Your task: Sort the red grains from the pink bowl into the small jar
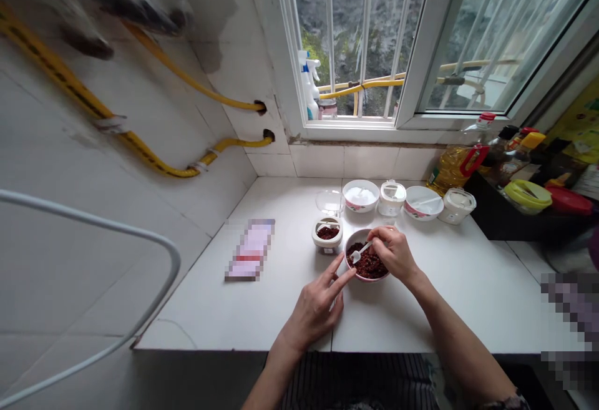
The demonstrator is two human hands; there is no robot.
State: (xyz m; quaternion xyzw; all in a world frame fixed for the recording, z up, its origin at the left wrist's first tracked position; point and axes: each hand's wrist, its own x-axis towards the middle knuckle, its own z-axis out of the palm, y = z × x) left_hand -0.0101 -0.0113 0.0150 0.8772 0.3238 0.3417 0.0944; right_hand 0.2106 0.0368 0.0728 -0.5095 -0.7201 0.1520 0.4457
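Note:
A bowl [367, 278] filled with dark red, coarse contents stands on the white counter. My right hand [392, 253] pinches a small white spoon [357, 254] over it, the spoon's tip at the contents. My left hand [322, 301] has its fingers apart, with fingertips against the bowl's left side. Just left of the bowl is an open jar [327, 243] with similar dark red contents, and a clear lid [329, 201] lies behind it. Behind are a bowl of white powder [361, 196], a white-lidded jar [392, 198], another bowl [423, 203] with a white spoon, and a second jar [458, 205].
A blurred flat packet [250, 250] lies on the counter [196, 310] at the left. Oil and sauce bottles [456, 160] stand at the back right, by a black rack [500, 213] holding green and red lidded containers. A window [355, 124] is behind the counter.

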